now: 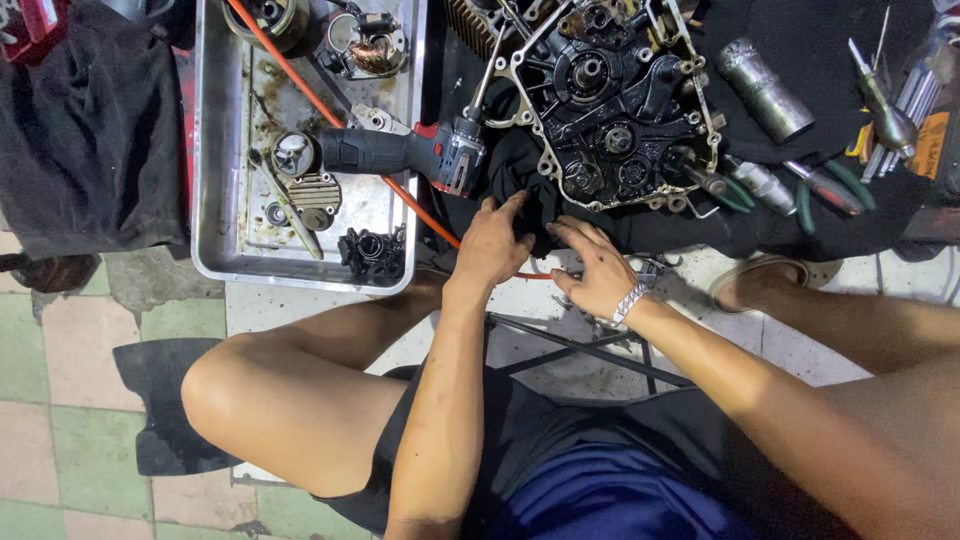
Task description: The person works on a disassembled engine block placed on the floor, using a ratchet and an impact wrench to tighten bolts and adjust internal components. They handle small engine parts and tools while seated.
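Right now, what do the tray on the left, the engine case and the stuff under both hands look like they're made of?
Tray: bare sheet metal, likely steel or aluminium, dull silver with oily stains. Engine case: cast metal, black with grime, paler on its bare gasket edge. Under the left hand and right hand: black cloth, matte and creased into soft folds. The right wrist carries a shiny metal link bracelet.
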